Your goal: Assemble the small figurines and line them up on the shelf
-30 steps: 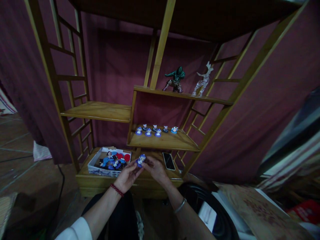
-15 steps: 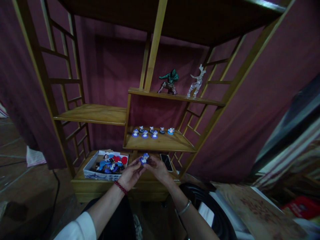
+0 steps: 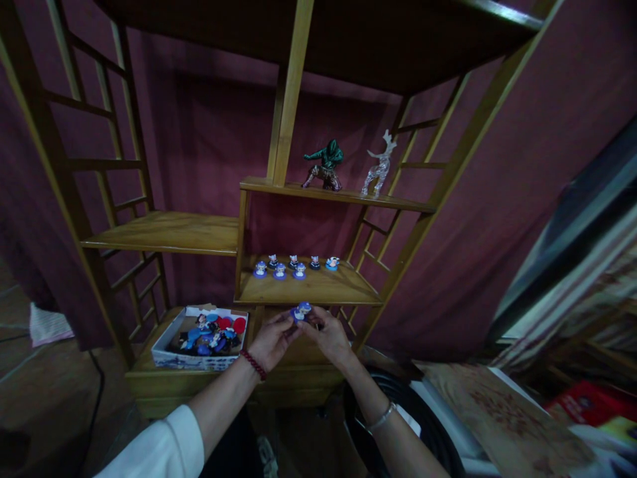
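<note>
A small purple-and-white figurine is held between my two hands, just in front of the lower shelf. My left hand grips it from the left, thumb and fingers closed at its base. From the right, my right hand pinches it too. On the lower shelf beyond stand several figurines: a front row of three purple ones and a back row of dark-based ones with a blue-based one at the right end.
An open box of mixed figurines and red discs stands at lower left on the cabinet base. Above are a green crouching statue and a clear deer. A black round tub sits at lower right, beside a patterned board.
The view has shifted a little to the right. My hands, with the figurine, have moved slightly right relative to the shelf, and the figurine is turned and tilted differently.
</note>
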The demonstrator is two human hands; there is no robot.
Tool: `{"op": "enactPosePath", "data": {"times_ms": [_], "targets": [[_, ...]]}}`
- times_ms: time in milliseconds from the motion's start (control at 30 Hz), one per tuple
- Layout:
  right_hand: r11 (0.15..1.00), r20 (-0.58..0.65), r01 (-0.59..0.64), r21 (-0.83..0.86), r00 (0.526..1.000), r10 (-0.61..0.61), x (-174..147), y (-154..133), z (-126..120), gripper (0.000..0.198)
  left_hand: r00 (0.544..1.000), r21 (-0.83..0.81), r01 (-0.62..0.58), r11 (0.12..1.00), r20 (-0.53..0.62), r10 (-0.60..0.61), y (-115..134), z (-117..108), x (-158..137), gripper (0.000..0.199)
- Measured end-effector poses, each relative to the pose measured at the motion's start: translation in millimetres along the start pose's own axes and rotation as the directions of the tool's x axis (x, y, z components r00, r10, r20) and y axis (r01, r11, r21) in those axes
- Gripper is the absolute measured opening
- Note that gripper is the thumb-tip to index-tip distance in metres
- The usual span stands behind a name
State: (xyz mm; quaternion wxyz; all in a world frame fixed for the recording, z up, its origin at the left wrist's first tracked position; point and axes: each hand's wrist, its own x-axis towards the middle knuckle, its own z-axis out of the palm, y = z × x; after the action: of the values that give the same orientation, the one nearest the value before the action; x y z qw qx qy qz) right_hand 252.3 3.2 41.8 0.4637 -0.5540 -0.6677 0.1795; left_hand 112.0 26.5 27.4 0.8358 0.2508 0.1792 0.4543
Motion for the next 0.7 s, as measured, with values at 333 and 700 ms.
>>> {"op": "enactPosePath", "data": {"times_ms": [333, 700], "targets": [[0.999, -0.059, -0.011, -0.048, 0.998, 0.009, 14, 20, -23, 0.031, 0.999, 0.070, -0.005, 0.998, -0.046, 0.009, -5, 24, 26, 0.004], [0.997, -0.082, -0.036, 0.066, 0.996, 0.041, 34, 33, -36, 0.028, 0.984, 0.212, -0.155, 0.965, -0.053, 0.170, -8, 50, 47, 0.016]]}}
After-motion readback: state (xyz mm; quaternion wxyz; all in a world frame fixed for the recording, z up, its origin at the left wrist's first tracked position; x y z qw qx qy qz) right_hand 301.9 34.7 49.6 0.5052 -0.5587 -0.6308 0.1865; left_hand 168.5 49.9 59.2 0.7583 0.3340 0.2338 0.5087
